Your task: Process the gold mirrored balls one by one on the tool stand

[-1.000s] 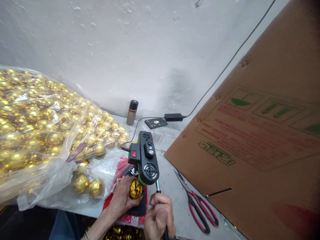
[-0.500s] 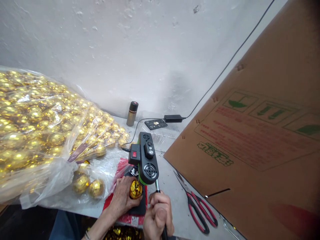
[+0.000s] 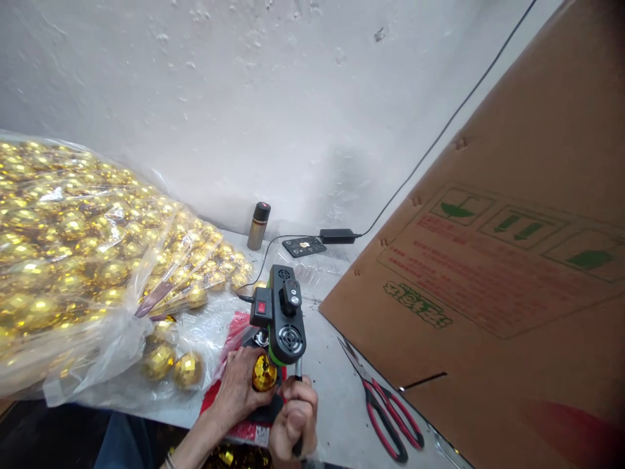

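A small gold mirror ball (image 3: 264, 373) is gripped between the thumb and fingers of my left hand (image 3: 239, 384). It sits under the front of a black bench drill press (image 3: 287, 326), which has a red switch and a green underside. Where the drill bit meets the ball is hidden. My right hand (image 3: 294, 420) is closed around the press's lever handle (image 3: 298, 370), just right of the ball. Beneath the press lies a red plastic sheet (image 3: 209, 398).
A large clear bag of gold balls (image 3: 68, 241) fills the left, with loose gold balls (image 3: 188, 370) before it. Red-handled scissors (image 3: 383, 407) lie by a tall cardboard box (image 3: 488, 280). Behind stand a dark-capped bottle (image 3: 258, 225), a phone (image 3: 303, 245) and a power adapter (image 3: 336, 236).
My right hand has swung the lever handle to the left, closer to my left hand. The drill head sits slightly lower and further left. My left hand keeps its hold on the ball.
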`<state>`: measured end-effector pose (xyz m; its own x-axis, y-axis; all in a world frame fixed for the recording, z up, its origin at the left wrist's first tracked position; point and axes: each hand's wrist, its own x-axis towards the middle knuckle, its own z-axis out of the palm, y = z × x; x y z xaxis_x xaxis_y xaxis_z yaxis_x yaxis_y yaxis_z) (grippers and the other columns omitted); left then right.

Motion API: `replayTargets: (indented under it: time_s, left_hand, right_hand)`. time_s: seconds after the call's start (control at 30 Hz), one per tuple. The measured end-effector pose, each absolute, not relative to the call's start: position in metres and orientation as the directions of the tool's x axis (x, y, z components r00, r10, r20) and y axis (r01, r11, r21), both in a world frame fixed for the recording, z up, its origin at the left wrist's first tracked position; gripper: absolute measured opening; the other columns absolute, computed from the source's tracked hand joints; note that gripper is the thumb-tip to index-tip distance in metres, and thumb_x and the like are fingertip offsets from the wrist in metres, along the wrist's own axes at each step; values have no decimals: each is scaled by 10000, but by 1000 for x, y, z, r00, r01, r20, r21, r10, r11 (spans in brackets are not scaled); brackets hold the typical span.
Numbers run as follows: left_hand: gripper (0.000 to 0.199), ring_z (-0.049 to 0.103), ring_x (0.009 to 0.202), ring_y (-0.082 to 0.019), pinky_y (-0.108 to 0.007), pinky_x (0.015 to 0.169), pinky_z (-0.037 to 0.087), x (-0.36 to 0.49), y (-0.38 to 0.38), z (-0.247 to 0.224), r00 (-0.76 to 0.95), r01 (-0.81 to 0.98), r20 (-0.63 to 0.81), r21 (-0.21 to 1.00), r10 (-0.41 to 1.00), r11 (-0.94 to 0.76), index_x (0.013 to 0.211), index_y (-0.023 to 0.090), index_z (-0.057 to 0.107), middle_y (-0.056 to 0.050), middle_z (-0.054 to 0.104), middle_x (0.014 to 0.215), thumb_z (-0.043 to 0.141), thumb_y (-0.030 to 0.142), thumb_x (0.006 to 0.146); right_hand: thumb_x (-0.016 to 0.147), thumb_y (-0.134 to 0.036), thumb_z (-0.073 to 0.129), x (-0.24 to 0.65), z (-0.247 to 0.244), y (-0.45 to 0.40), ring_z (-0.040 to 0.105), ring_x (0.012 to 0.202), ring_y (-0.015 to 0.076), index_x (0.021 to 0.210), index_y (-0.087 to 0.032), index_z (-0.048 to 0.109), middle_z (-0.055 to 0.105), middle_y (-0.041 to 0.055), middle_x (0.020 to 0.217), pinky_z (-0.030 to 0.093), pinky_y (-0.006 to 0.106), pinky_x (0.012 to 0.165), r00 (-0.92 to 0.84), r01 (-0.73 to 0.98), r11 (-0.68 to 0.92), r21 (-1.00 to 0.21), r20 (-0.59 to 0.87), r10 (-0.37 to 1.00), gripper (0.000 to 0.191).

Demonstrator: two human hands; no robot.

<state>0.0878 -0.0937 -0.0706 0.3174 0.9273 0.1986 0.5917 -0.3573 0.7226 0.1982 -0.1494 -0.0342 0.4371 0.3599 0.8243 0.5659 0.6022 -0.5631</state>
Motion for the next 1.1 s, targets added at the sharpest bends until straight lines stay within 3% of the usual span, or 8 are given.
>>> replayTargets:
  time_s: [0.13, 0.33, 0.5, 0.63, 0.8, 0.93, 1.03, 1.1]
  left_hand:
    - [413, 730, 967, -347, -480, 923, 557, 89, -92, -71, 309, 596, 208, 718, 928, -360, 1122, 214, 755, -86, 789, 1020, 859, 328, 740]
    - [561, 769, 1095, -379, -521, 947, 622, 79, -108, -86, 336, 569, 336, 672, 880, -474, 1321, 217, 732, -135, 819, 1197, 870, 259, 779]
    - [866, 746, 1238, -405, -501, 1002, 632, 30, -148, -109, 404, 615, 554, 424, 728, -664, 1524, 228, 632, -195, 762, 1414, 926, 612, 805]
    - [432, 726, 1297, -322, -438, 1087, 559, -8, -149, -107, 217, 807, 678, 281, 702, -520, 1511, 239, 612, -158, 773, 1421, 582, 399, 1111]
    - [404, 675, 1391, -335, -520, 1241, 409, -28, -103, -81, 255, 878, 695, 125, 672, -462, 1445, 178, 660, -181, 763, 1448, 462, 191, 1093]
    - [315, 756, 1103, -353, -567, 1150, 462, -36, -81, -65, 320, 882, 615, 85, 721, -464, 1308, 165, 723, -138, 819, 1101, 578, 273, 1050]
    - [172, 733, 849, -267, -412, 888, 553, -37, -79, -56, 369, 824, 663, 92, 651, -560, 1096, 198, 725, -61, 758, 908, 561, 249, 1091]
    - [238, 695, 753, -215, -330, 754, 528, -37, -83, -51, 366, 773, 730, 108, 578, -625, 987, 218, 688, -24, 720, 835, 501, 202, 1133]
  right_hand:
    - [1154, -291, 458, 205, -17, -153, 580, 642, 124, 728, -233, 537, 603, -34, 764, 486, 282, 698, 390, 565, 608, -557, 830, 398, 437]
    - [1145, -260, 523, 204, 67, -158, 464, 528, 95, 804, -218, 603, 530, -51, 681, 352, 239, 498, 470, 451, 522, -725, 689, 551, 353]
    - [1155, -278, 528, 203, 84, -158, 493, 532, 91, 769, -215, 609, 546, -41, 673, 380, 237, 512, 452, 472, 552, -687, 726, 517, 399]
    - [1151, -263, 534, 201, 66, -158, 514, 561, 90, 763, -209, 605, 577, -26, 711, 401, 242, 549, 462, 467, 567, -678, 734, 498, 398]
    - [1139, -268, 553, 201, 54, -157, 499, 553, 96, 803, -206, 619, 594, -14, 737, 381, 245, 512, 506, 438, 570, -695, 715, 482, 348]
    - [1138, -259, 546, 201, 51, -156, 509, 571, 101, 767, -207, 606, 589, -10, 739, 395, 240, 522, 495, 447, 580, -681, 728, 474, 379]
    - [1139, -264, 542, 201, 49, -155, 508, 573, 101, 768, -209, 604, 586, -11, 741, 397, 236, 520, 503, 442, 580, -684, 725, 471, 381]
    - [1136, -266, 547, 201, 47, -155, 524, 592, 107, 746, -212, 584, 583, -9, 742, 409, 236, 528, 507, 434, 579, -690, 719, 476, 395]
